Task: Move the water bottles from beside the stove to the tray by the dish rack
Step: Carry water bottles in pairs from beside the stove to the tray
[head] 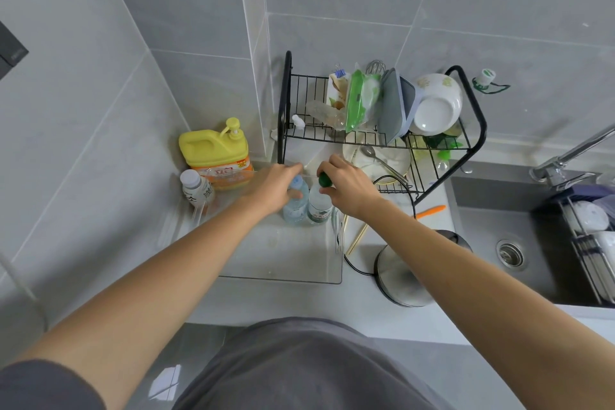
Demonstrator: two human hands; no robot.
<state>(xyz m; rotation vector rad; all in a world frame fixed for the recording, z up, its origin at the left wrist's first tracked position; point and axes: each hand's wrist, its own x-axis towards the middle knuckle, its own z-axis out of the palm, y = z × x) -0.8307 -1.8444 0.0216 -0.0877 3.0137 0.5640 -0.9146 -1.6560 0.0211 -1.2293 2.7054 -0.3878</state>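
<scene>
Two clear water bottles stand upright side by side at the far end of a clear plastic tray [299, 271] next to the black dish rack [382, 136]. My left hand [276, 188] grips the blue-capped bottle [295, 206] around its neck. The fingers of my right hand [347, 186] close on the cap of the green-capped bottle [320, 208]. Both bottles rest on the tray floor and touch each other. A third bottle, white-capped [196, 190], stands at the tray's far left corner.
A yellow detergent jug [216, 153] stands behind the tray in the wall corner. A steel kettle [402, 271] with a black cord, chopsticks [356, 238] and an orange tool [431, 211] lie right of the tray. The sink [506, 253] is at far right.
</scene>
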